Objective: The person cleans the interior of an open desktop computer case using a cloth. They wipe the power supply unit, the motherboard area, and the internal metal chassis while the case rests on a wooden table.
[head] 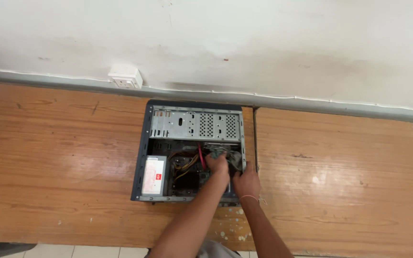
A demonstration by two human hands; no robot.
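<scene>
An open desktop computer case point(141, 157) lies on its side on a wooden table point(53, 157). Inside it I see a metal drive cage point(194, 125), a power supply with a white label point(154, 176), and yellow and red cables point(190, 162). My left hand point(217, 165) reaches into the case and is closed on a grey cloth point(230, 154) bunched against the inner parts. My right hand point(246, 182) rests on the case's right edge and grips it; a thin band circles that wrist.
A white wall socket point(125, 77) sits on the wall behind the table, above a grey trunking strip point(311, 102). A seam point(255, 138) divides two table tops just right of the case. Paint specks point(235, 234) mark the front edge.
</scene>
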